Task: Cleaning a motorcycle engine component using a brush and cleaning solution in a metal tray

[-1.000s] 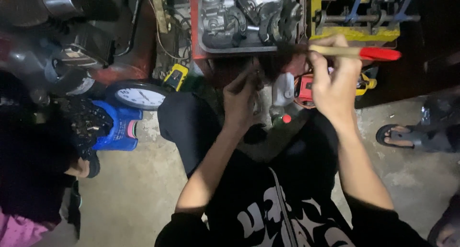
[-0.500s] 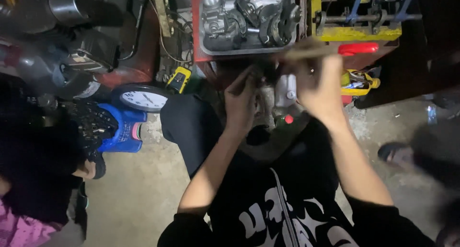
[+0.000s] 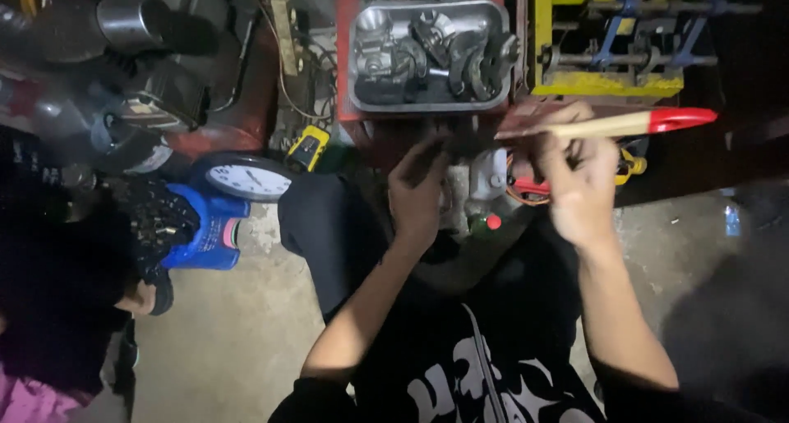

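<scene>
The work looks mid-way: the right hand point(image 3: 579, 185) grips a red-tipped wooden handle point(image 3: 633, 124) while the left hand point(image 3: 419, 193), fingers curled, steadies the small engine part point(image 3: 477, 189) between the knees, not yet finished.

Few items of this kind show. On the dark cylindrical machine part at the far left sits a pale label point(image 3: 148, 156), roughly rectangular and curved round the body, whitish with dark marks too small to make out. Just right of it, on the floor, lies a round clock point(image 3: 245, 177) with a white dial and dark rim, tilted, its edge touching a blue plastic block point(image 3: 209, 230). Beside the clock, further right, stands a small yellow and black device point(image 3: 307, 149) with a dark rectangular face that may be a screen; the view is too dim to tell. No packages or signs are visible anywhere.
</scene>
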